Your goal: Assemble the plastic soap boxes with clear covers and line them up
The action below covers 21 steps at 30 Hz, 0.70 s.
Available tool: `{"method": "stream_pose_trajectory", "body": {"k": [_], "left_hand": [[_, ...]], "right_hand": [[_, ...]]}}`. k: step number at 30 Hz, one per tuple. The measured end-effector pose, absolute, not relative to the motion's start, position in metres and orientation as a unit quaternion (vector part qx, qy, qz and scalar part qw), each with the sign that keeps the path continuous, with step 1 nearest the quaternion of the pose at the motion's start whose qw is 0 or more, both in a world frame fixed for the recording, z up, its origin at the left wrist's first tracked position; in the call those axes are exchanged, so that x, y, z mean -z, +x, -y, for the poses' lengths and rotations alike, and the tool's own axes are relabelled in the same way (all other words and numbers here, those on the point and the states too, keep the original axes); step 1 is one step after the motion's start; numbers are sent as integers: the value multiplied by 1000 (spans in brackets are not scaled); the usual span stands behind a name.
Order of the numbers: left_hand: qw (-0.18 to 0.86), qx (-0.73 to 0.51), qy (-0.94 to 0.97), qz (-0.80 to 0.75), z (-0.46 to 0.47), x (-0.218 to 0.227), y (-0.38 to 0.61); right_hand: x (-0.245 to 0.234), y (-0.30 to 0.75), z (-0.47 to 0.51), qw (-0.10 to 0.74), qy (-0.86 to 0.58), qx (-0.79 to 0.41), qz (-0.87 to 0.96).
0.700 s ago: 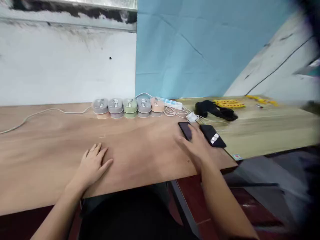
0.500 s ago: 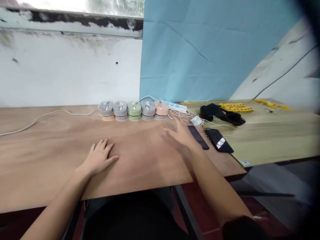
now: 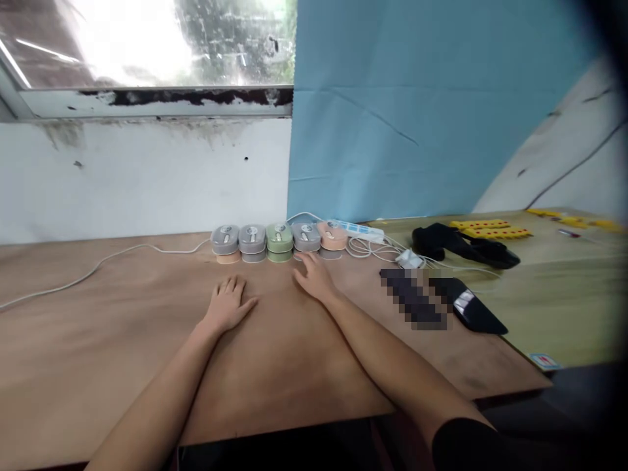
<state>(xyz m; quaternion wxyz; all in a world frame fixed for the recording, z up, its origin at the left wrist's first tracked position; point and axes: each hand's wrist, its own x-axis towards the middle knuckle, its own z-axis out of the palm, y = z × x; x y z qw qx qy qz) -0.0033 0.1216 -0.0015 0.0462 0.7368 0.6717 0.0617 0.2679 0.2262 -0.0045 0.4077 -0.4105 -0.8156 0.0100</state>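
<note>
The fingers [image 3: 308, 260] of the right hand [image 3: 318, 284] are loosely extended, the thumb held apart from them, with nothing pinched between. They now reach to the front of a grey container [image 3: 306, 237], the fourth from the left in a row of five two-tiered containers standing along the back of the table [image 3: 265, 353]. Whether the fingertips touch its lower tier or only overlap it in view cannot be told.

Just before, this hand was over at the right, by the dark flat object [image 3: 415, 307], now pixelated; it has swung leftward across the table and left that object lying there. The work has thus shifted to the containers, which stand in line, with the green container [image 3: 279, 239] in the middle and the orange-topped container [image 3: 332, 237] at the right end.

The right forearm slants in from the lower right, the hand palm down. The left hand [image 3: 226, 307] has stayed palm down on the table, its fingers slightly spread and the thumb out to the right, holding nothing. It lies in front of the left end of the row, near the grey container with an orange base [image 3: 225, 241] and apart from it.
</note>
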Motion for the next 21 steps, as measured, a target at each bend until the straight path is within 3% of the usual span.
{"method": "stream_pose_trajectory", "body": {"k": [8,21], "left_hand": [[33,-49,737,-673,-127,7,-6],[37,-47,730,-680,-124,1,-1]], "right_hand": [[5,273,-241,416,-477,53,772],[3,270,-265,347,-524,70,775]]}}
